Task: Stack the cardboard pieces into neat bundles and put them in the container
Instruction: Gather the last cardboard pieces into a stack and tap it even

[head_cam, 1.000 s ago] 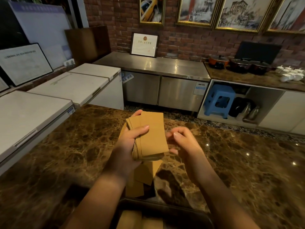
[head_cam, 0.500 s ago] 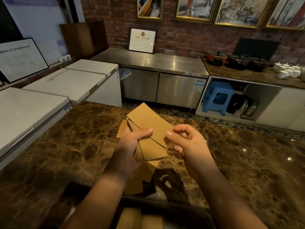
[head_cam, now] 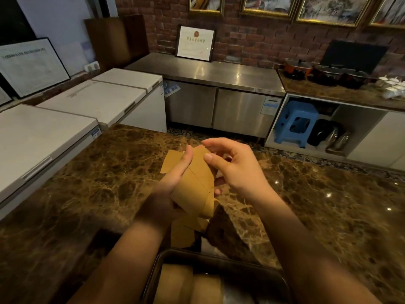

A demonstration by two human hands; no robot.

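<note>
I see a brick wall (head_cam: 252, 40) with framed pictures (head_cam: 324, 7), a steel counter (head_cam: 208, 73), white freezers (head_cam: 98, 99), a blue stool (head_cam: 295, 122).

Nothing I can read: framed certificate (head_cam: 195, 43) on the steel counter, framed board (head_cam: 32, 66) at left and fridge stickers (head_cam: 270, 105) all show print too blurred.

A dark brown marbled desk (head_cam: 92, 178) fills the foreground. To the left stand white chest freezers (head_cam: 103, 99) in a row, with a black-framed notice (head_cam: 30, 66) leaning on the wall behind them. Farther back, a stainless steel cabinet (head_cam: 210, 93) carries a framed certificate (head_cam: 195, 43) propped against a red brick wall (head_cam: 263, 38), where gilt-framed pictures (head_cam: 328, 7) hang. At right, a blue plastic stool (head_cam: 295, 123) sits in an open cupboard beneath a counter holding dark pots (head_cam: 326, 73) and a black screen (head_cam: 352, 55).
</note>
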